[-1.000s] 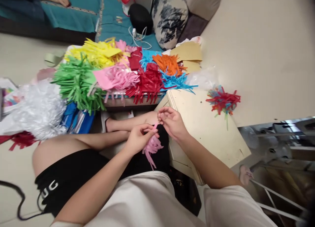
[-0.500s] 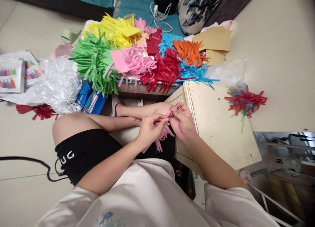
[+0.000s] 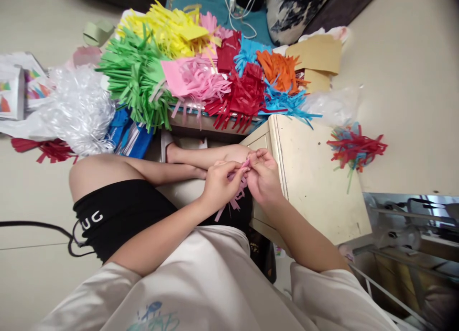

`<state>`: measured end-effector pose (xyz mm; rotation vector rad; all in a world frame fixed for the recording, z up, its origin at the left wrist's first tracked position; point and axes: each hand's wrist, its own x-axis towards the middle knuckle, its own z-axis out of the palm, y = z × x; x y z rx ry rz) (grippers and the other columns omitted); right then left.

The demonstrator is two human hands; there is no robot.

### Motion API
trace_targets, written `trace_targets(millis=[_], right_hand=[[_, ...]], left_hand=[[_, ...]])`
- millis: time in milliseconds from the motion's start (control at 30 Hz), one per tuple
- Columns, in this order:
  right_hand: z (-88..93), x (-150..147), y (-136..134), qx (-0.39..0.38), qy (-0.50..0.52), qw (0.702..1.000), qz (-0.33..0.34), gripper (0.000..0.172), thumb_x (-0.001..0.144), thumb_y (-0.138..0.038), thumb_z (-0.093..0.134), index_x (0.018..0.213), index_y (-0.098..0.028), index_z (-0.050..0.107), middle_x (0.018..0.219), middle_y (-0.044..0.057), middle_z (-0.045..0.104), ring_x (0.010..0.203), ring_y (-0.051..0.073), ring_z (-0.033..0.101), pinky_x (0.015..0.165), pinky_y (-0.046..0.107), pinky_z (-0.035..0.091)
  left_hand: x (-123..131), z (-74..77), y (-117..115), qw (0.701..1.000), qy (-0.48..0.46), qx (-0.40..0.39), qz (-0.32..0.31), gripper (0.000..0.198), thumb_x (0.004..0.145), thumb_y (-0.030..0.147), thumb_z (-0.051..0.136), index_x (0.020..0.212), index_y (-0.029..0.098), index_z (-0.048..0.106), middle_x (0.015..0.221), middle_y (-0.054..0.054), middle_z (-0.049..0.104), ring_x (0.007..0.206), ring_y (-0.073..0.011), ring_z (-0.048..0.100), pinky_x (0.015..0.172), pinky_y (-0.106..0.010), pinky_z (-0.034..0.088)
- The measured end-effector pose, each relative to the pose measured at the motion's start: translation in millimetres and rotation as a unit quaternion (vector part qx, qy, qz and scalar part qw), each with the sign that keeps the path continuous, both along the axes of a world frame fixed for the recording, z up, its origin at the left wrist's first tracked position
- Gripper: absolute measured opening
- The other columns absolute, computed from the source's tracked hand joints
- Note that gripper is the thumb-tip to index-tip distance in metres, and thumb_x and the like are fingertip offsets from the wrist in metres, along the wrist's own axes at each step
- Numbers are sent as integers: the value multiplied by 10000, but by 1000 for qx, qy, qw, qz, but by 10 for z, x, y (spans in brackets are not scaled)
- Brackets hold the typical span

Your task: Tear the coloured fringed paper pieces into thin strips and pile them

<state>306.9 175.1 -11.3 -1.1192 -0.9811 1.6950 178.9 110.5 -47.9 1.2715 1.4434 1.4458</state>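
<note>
Above my lap, a pink paper tassel (image 3: 237, 197) hangs with its fringe strips downward. My left hand (image 3: 221, 183) pinches its rolled top between thumb and fingers. From the other side, my right hand (image 3: 264, 175) grips the tip of that same rolled top, its fingers curled. The fingertips of both hands nearly meet there and hide part of the roll. Beyond my hands lie fringed sheets in pink (image 3: 201, 84), dark red (image 3: 247, 94) and green (image 3: 138, 77).
A cream cabinet (image 3: 319, 187) stands close by my right forearm, with a bundle of mixed-colour tassels (image 3: 356, 147) on it. Yellow (image 3: 172, 32), orange (image 3: 279, 72) and blue (image 3: 287, 104) fringes lie at the back. White stringy material (image 3: 81, 108) in plastic sits at left.
My fingertips have drawn closer together over the tassel's rolled top, so less of it shows. The fringe has swung slightly. The camera view has shifted a little.
</note>
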Motion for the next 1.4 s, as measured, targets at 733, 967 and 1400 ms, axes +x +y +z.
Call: trace_targets(millis=[733,967,1400], right_hand=[[24,210,196,274,-217,926,144,418,989,-622,849,863,-232,769,849,32,768,796,182,714,765,332,601],[-21,213,196,317,-244,914,69,340,992,-534,833,862,-236,732,853,27,731,822,182,696,775,328,589],[-29,322,317,196,-285,919,188,292,895,-495,795,867,-212,729,803,0,693,713,150,529,680,312,435]], left_hand=[[-181,-114,117,980,-159,-31,-113,316,979,473,837,1095,183,792,915,-62,867,865,-209,843,788,-275,641],[-195,-55,135,989,-105,5,-107,289,1060,454,716,937,193,733,893,-46,822,840,-188,759,830,-293,584],[-338,-309,50,988,-44,-50,-141,260,1012,440,734,914,204,785,875,-35,827,815,-211,740,812,-317,540]])
